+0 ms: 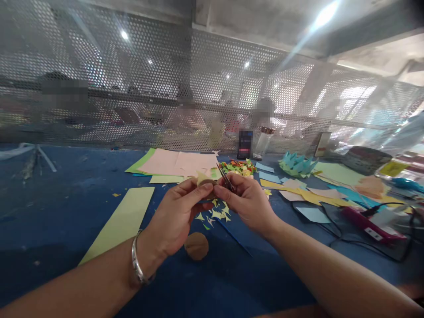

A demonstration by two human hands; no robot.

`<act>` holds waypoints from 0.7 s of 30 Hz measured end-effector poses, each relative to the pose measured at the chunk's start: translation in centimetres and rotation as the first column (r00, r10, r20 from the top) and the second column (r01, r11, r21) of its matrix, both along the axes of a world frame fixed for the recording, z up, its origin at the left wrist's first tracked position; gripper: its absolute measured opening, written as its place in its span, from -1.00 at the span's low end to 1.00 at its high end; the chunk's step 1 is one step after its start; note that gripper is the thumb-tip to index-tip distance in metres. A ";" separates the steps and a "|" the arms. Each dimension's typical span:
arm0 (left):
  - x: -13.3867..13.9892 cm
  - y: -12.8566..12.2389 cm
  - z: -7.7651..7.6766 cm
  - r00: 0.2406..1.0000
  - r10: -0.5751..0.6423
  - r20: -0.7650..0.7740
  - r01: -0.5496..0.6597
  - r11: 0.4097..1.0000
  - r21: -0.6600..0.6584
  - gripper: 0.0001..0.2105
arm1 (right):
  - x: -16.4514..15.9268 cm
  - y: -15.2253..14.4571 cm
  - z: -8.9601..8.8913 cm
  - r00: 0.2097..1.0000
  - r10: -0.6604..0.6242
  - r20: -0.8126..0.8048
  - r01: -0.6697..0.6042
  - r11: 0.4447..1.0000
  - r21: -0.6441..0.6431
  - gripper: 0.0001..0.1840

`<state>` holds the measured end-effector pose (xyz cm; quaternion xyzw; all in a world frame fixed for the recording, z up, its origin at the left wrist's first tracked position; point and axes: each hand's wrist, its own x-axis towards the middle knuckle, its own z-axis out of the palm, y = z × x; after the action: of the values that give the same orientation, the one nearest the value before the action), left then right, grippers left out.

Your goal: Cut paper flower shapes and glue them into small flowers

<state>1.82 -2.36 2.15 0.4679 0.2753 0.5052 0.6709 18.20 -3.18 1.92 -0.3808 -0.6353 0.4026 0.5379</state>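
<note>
My left hand point(180, 212), with a silver bangle at the wrist, pinches a pale yellow paper piece point(201, 177) against a brown round piece point(209, 182). Close beside it, my right hand point(245, 196) has its fingers closed around small scissors point(225, 177), their thin points directed up and away from me. The two thumbs nearly meet at the brown piece's edge. Pointed yellow paper scraps point(221, 215) lie on the table below. A second brown disc point(196, 246) rests nearer me, and a thin blue stick point(235, 238) lies to its right.
Pink sheets point(179, 162) and a long pale green strip point(119, 221) lie on the blue table point(66, 212). Behind are cut paper bits point(238, 167), a phone point(245, 145) and a glass bottle point(263, 143). A power strip point(372, 225) with cables sits right, near a blue paper flower point(296, 164).
</note>
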 end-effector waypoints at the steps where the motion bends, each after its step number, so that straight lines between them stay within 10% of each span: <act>1: 0.1 -0.1 0.0 1.000 0.007 0.000 -0.007 1.000 0.020 -0.86 | 0.0 0.1 -0.1 1.000 0.011 -0.004 -0.011 1.000 0.004 -0.58; 11: -0.7 1.3 -0.1 0.975 0.149 -0.162 -0.111 0.969 0.222 -0.87 | 1.0 0.8 -0.4 0.997 0.068 0.024 -0.066 0.994 -0.089 -0.49; 21: -1.2 1.7 -0.3 0.970 -0.010 -0.241 0.065 0.973 0.223 -0.85 | 1.7 1.3 -1.2 0.975 0.120 0.186 -0.110 0.992 -0.065 -0.50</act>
<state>0.64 -0.67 1.86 0.6045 0.2849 0.4609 0.5839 19.86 -1.85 0.76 -0.3943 -0.6934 0.4122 0.4402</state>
